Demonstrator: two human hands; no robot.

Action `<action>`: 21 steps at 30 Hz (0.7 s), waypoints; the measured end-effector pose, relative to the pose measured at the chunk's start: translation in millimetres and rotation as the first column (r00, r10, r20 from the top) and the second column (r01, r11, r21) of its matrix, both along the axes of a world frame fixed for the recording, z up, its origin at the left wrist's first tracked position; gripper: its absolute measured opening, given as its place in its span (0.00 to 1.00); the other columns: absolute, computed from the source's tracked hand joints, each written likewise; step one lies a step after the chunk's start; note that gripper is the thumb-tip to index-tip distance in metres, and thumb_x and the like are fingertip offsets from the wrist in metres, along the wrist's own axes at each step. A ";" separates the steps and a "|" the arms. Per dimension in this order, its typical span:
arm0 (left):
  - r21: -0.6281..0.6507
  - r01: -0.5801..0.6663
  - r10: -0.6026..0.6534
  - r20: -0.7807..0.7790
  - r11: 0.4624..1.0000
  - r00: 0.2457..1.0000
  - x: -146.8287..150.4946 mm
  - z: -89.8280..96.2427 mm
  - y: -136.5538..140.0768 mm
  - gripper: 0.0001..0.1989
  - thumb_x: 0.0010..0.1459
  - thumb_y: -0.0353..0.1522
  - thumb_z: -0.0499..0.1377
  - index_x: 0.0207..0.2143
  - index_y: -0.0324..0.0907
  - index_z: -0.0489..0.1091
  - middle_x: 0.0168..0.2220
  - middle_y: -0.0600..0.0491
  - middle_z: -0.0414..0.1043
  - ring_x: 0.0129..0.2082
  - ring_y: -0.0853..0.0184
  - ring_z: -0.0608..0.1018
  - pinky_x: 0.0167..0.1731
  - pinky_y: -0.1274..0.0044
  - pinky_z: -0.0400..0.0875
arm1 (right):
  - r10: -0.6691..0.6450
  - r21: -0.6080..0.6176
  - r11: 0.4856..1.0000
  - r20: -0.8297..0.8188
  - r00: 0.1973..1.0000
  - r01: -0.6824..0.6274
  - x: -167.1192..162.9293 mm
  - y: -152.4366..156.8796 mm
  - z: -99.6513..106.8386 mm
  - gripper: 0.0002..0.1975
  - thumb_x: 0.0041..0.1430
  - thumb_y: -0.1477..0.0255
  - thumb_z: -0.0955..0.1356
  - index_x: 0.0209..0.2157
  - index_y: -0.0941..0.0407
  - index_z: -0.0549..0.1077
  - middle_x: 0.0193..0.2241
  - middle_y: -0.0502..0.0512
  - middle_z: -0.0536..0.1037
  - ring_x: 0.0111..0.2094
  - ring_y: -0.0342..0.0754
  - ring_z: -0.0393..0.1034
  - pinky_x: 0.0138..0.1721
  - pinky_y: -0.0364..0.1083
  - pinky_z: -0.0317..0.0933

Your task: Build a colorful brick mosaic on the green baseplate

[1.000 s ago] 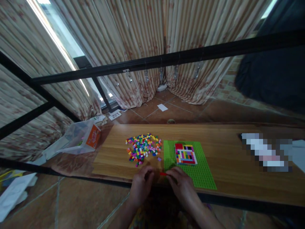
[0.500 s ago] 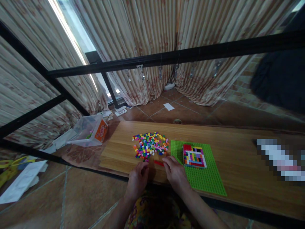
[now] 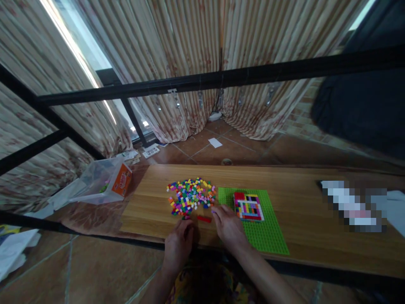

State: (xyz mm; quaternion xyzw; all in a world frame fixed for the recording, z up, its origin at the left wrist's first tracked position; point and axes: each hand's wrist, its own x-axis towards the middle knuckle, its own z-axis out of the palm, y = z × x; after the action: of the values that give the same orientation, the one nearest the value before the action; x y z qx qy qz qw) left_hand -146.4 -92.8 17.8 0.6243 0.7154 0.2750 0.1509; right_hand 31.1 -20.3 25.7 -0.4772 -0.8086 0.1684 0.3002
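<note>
Orange label [image 3: 122,180], lettering too blurred! Left hand [image 3: 179,240], right hand [image 3: 230,227], both half-curled, holdings unclear, flank a slim red brick [image 3: 204,219].

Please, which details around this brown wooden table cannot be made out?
All in the head view:
Bare left hand: its curl hides any grip.
Bare right hand: too blurred to show its grip.
Long red plastic piece: any studs are too small.
Pixelated item at right: masked by mosaic blocks.
Large dark blue shape, upper right: cut off by the edge.
</note>
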 end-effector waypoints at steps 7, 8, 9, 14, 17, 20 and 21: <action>0.028 -0.017 0.019 -0.067 0.999 0.998 -0.6 -8.2 2.2 0.09 0.60 0.31 0.53 0.40 0.47 0.72 0.40 0.54 0.77 0.36 0.66 0.79 0.33 0.78 0.71 | -0.319 0.032 0.945 -0.148 0.936 0.327 71.6 17.5 17.4 0.15 0.65 0.64 0.59 0.40 0.55 0.75 0.38 0.58 0.78 0.38 0.51 0.72 0.42 0.50 0.64; 0.025 -0.025 0.027 -0.077 0.999 0.997 -0.5 -8.8 2.5 0.08 0.60 0.31 0.53 0.40 0.47 0.72 0.40 0.55 0.77 0.35 0.66 0.79 0.33 0.78 0.71 | -0.362 0.028 0.929 -0.138 0.922 0.369 79.7 23.9 16.6 0.16 0.65 0.64 0.59 0.40 0.56 0.76 0.37 0.58 0.78 0.38 0.52 0.71 0.42 0.51 0.64; 0.022 -0.030 0.032 -0.087 0.999 0.996 -0.3 -9.2 2.8 0.08 0.60 0.32 0.54 0.40 0.47 0.72 0.40 0.54 0.77 0.36 0.66 0.80 0.33 0.78 0.71 | -0.395 0.027 0.916 -0.125 0.910 0.401 85.7 30.3 15.1 0.17 0.64 0.63 0.60 0.38 0.56 0.76 0.36 0.59 0.78 0.37 0.52 0.71 0.42 0.51 0.64; -0.006 -0.042 0.041 -0.097 0.999 0.994 0.0 -9.1 4.5 0.08 0.61 0.32 0.53 0.39 0.47 0.72 0.40 0.55 0.77 0.35 0.67 0.80 0.33 0.79 0.71 | -0.427 0.078 0.898 -0.081 0.901 0.433 88.1 50.9 4.2 0.17 0.63 0.63 0.61 0.32 0.57 0.77 0.33 0.60 0.77 0.37 0.53 0.68 0.44 0.53 0.61; -0.014 -0.040 0.038 -0.077 0.999 0.996 -0.4 -8.6 5.5 0.09 0.61 0.32 0.53 0.39 0.47 0.72 0.40 0.55 0.77 0.35 0.68 0.80 0.33 0.79 0.71 | -0.434 0.097 0.891 -0.103 0.895 0.444 82.1 51.8 0.0 0.17 0.62 0.64 0.61 0.32 0.58 0.77 0.36 0.61 0.77 0.39 0.53 0.67 0.47 0.53 0.60; 0.009 -0.032 0.032 -0.071 0.999 0.997 -1.1 -8.6 6.1 0.09 0.61 0.32 0.53 0.38 0.46 0.72 0.39 0.54 0.77 0.35 0.68 0.80 0.33 0.79 0.71 | -0.434 0.100 0.890 -0.117 0.894 0.445 80.2 48.8 -1.3 0.16 0.62 0.64 0.62 0.33 0.58 0.78 0.38 0.61 0.77 0.41 0.54 0.66 0.47 0.54 0.59; 0.016 -0.028 0.029 -0.072 0.999 0.997 -1.2 -8.6 6.2 0.09 0.60 0.32 0.53 0.38 0.46 0.72 0.39 0.54 0.77 0.35 0.68 0.80 0.34 0.79 0.72 | -0.430 0.102 0.891 -0.120 0.895 0.442 80.3 47.7 -1.4 0.16 0.62 0.64 0.62 0.33 0.58 0.78 0.38 0.61 0.77 0.41 0.54 0.67 0.47 0.54 0.59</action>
State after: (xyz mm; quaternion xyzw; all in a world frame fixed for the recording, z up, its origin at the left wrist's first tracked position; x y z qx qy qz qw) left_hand -147.6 -86.6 9.2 0.6248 0.7270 0.2600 0.1163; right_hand 111.4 27.4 24.3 -0.6180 -0.6749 0.0675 0.3976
